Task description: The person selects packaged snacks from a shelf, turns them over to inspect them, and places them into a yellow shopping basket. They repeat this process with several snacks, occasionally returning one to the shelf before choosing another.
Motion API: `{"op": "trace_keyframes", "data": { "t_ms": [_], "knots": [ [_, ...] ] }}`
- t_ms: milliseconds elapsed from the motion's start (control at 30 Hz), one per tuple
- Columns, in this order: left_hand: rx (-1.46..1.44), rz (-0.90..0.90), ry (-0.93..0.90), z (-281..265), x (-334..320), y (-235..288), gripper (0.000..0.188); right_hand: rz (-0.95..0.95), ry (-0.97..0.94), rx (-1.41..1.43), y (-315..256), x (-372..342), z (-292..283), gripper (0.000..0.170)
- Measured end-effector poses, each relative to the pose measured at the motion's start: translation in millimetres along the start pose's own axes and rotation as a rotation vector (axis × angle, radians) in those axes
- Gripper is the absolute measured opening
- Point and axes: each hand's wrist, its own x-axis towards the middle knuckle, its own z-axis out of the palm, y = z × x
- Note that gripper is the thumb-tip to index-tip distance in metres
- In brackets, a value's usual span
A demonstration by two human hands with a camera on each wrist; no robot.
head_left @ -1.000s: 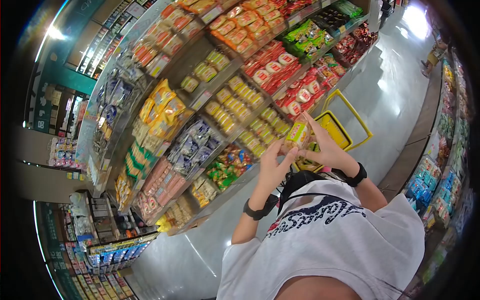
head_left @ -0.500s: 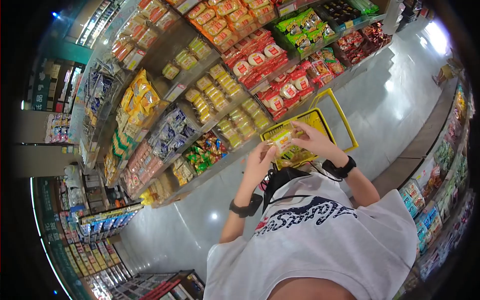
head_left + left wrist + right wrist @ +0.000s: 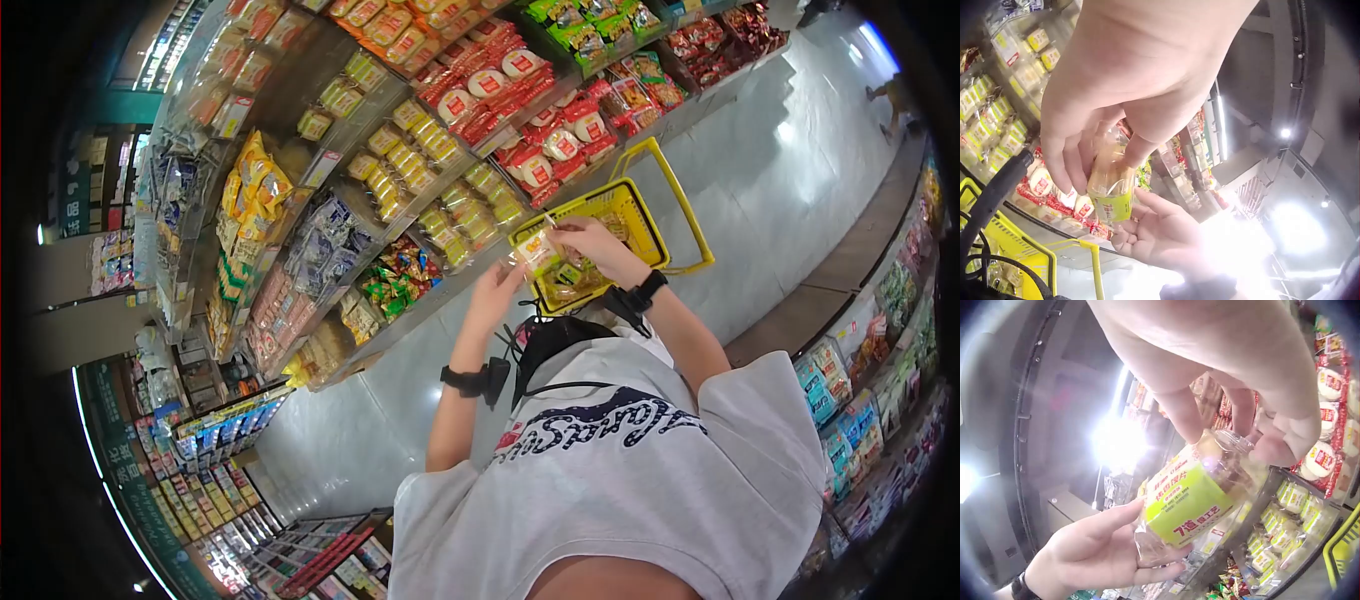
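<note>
Since half a second ago, the clear-wrapped packet point(image 3: 537, 250), with the left hand point(image 3: 496, 289) and right hand point(image 3: 598, 248) on it, has moved toward the 9 o'clock rim of the basket point(image 3: 648, 215), uncovering more of its contents. The tiered shelf point(image 3: 312, 70) stretches from 8 to 1 o'clock; its compartments hold red packs point(image 3: 485, 84) with round white faces, and yellow-green packs point(image 3: 400, 165). The white shirt point(image 3: 620, 490), at 6 o'clock, bears cursive lettering too distorted to read surely. The yellow basket contains several wrapped packs point(image 3: 572, 278). The left hand, at the packet's 8 o'clock, pinches one end between thumb and fingers; the right, at 3 o'clock, grips the other with curled fingers. The packet's green-and-white label point(image 3: 1188, 503) carries red "7道" and "工艺"; smaller lines blur.
</note>
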Motion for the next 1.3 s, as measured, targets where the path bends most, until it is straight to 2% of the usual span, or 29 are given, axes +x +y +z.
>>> {"op": "trace_keyframes", "data": {
  "t_ms": [33,200,333,433,533,633,733,833,867,967,1033,1100,1233,1300],
  "knots": [
    [-0.062,-0.047,0.017,3,3,1,0.033,0.015,0.02,-0.005,7,6,-3,0.02],
    [0.115,-0.119,-0.041,2,30,-11,0.036,0.112,0.125,0.096,40,14,-12,0.022],
    [0.33,-0.121,-0.013,6,64,-55,0.041,0.219,0.143,0.135,64,11,-26,0.024],
    [0.394,-0.094,-0.088,9,82,-76,0.044,0.308,0.17,0.146,76,14,-38,0.028],
    [0.257,-0.186,-0.118,22,88,-79,0.038,0.313,0.269,0.176,85,17,-38,0.03],
    [0.097,-0.286,0.005,34,87,-75,0.031,0.318,0.345,0.188,96,26,-39,0.032],
    [-0.109,-0.35,-0.167,21,105,-97,0.026,0.347,0.348,0.161,110,32,-44,0.034],
    [-0.206,-0.324,-0.336,12,123,-125,0.03,0.389,0.328,0.087,121,36,-49,0.036],
    [-0.136,-0.323,-0.286,10,127,-133,0.031,0.397,0.319,0.08,125,37,-51,0.036],
    [0.025,-0.31,-0.158,3,121,-129,0.033,0.33,0.282,0.145,132,32,-59,0.036],
    [0.067,-0.28,-0.111,2,99,-94,0.035,0.288,0.264,0.219,130,26,-72,0.035],
    [0.1,-0.228,-0.091,-8,88,-82,0.036,0.286,0.249,0.294,125,22,-88,0.034],
    [0.068,-0.195,-0.063,-21,49,-36,0.037,0.201,0.475,0.398,75,13,-87,0.023],
    [0.077,-0.141,-0.091,-22,37,-21,0.038,0.079,0.327,0.4,34,-2,-77,0.021]
  ]
}}
